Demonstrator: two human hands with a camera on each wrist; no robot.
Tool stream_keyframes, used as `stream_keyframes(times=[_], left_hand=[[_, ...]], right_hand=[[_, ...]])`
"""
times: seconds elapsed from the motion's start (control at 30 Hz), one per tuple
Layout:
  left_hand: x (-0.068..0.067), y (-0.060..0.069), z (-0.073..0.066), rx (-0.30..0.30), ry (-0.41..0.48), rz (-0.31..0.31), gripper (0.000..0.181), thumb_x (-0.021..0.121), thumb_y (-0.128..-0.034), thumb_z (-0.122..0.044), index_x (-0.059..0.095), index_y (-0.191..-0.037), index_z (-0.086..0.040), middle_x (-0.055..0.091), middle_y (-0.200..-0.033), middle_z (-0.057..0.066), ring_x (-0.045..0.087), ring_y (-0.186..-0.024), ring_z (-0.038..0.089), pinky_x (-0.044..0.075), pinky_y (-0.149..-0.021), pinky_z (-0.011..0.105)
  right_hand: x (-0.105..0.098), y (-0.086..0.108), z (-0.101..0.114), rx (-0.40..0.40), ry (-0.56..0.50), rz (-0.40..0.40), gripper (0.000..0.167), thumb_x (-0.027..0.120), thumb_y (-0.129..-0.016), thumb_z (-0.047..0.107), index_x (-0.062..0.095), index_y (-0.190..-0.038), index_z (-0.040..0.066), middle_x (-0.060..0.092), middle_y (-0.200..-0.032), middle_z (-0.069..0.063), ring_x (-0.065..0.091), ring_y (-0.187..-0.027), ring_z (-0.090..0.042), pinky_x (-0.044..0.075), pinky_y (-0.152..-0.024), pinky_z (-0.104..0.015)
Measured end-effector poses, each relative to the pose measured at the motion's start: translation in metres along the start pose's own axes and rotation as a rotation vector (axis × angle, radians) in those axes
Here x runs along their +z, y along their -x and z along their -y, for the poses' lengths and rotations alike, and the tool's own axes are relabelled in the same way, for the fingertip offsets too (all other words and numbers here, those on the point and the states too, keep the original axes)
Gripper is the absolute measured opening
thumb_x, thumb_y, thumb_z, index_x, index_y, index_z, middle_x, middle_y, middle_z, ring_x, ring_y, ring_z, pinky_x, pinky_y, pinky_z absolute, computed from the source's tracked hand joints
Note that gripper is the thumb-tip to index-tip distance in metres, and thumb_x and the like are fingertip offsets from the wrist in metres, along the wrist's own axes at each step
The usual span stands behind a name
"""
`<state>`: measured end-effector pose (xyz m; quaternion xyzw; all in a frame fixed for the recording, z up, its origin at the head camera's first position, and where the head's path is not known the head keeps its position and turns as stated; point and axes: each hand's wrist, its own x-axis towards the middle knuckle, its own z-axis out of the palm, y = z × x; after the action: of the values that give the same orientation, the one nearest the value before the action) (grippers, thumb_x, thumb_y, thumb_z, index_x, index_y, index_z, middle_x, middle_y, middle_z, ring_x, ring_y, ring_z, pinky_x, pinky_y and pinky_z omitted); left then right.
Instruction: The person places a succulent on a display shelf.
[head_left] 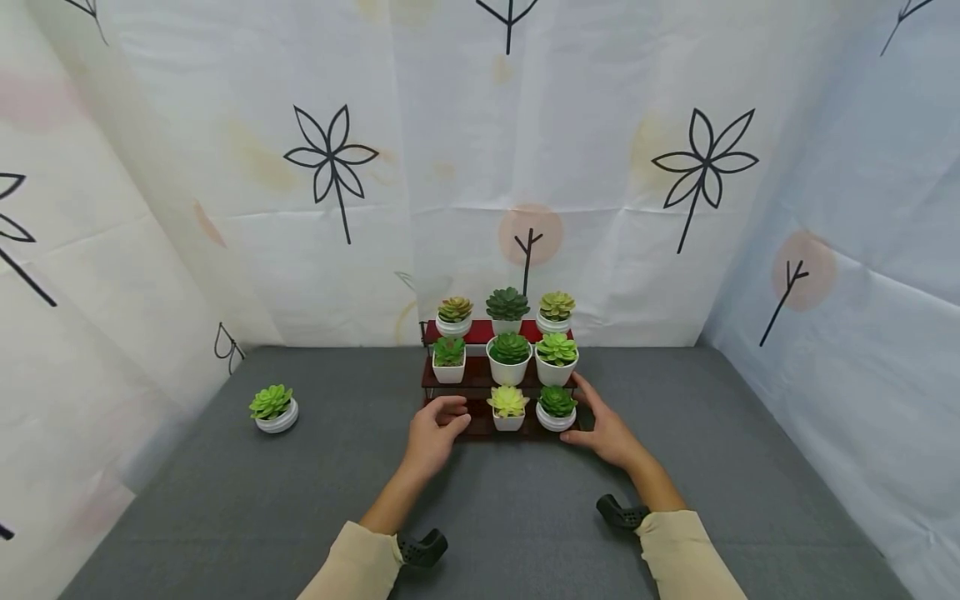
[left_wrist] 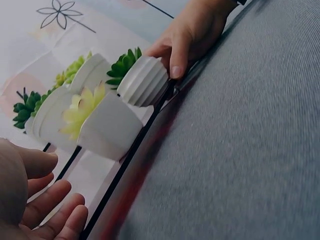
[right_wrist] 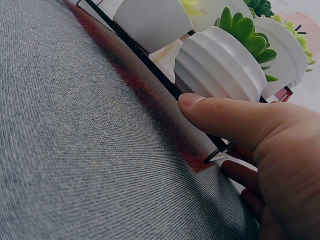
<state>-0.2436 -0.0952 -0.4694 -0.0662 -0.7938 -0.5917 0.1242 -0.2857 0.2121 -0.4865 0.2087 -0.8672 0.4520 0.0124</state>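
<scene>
A three-tier dark red shelf rack (head_left: 480, 380) with black edging holds several potted succulents. My right hand (head_left: 609, 435) grips the rack's right end; its thumb lies along the front edge beside a ribbed white pot (right_wrist: 220, 65) with a dark green succulent, while the other fingers are partly hidden. At the left end of the bottom tier, my left hand (head_left: 435, 437) has loosely bent fingers holding nothing. A yellow-green succulent in a square white pot (head_left: 508, 421) stands between the hands on that tier.
Another light green succulent in a ribbed white pot (head_left: 277, 415) sits apart, left on the grey cloth-covered table (head_left: 337, 500). White printed fabric (head_left: 450, 167) closes off the back and both sides. Behind the rack, the fabric is close.
</scene>
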Motion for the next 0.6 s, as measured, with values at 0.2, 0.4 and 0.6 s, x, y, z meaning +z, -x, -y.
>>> stream_keyframes(times=[0.2, 0.4, 0.6], left_hand=[[-0.013, 0.001, 0.01, 0.005, 0.007, -0.04, 0.023, 0.069, -0.0903, -0.007, 0.068, -0.112, 0.001, 0.07, -0.099, 0.011, 0.065, -0.087, 0.022, 0.051, -0.073, 0.028], [-0.027, 0.0, 0.01, -0.016, 0.017, -0.096, 0.019, 0.069, -0.0904, -0.005, 0.069, -0.108, 0.0, 0.07, -0.096, 0.01, 0.064, -0.083, 0.018, 0.052, -0.069, 0.026], [-0.039, -0.001, 0.011, -0.037, 0.031, -0.141, 0.018, 0.067, -0.0907, -0.004, 0.069, -0.108, 0.001, 0.069, -0.096, 0.013, 0.065, -0.083, 0.022, 0.052, -0.068, 0.026]], right_hand=[[0.0, 0.0, 0.0, 0.004, 0.003, 0.006, 0.101, 0.082, -0.08, 0.019, 0.015, -0.157, 0.013, 0.04, -0.145, -0.028, 0.035, -0.133, -0.046, 0.029, -0.101, -0.067], [0.001, -0.001, -0.002, 0.003, -0.001, 0.004, 0.101, 0.082, -0.08, 0.019, 0.015, -0.157, 0.014, 0.04, -0.145, -0.028, 0.034, -0.134, -0.046, 0.029, -0.101, -0.067], [0.001, -0.001, -0.002, -0.001, 0.002, 0.001, 0.102, 0.082, -0.08, 0.021, 0.015, -0.157, 0.015, 0.04, -0.145, -0.028, 0.034, -0.134, -0.046, 0.029, -0.101, -0.067]])
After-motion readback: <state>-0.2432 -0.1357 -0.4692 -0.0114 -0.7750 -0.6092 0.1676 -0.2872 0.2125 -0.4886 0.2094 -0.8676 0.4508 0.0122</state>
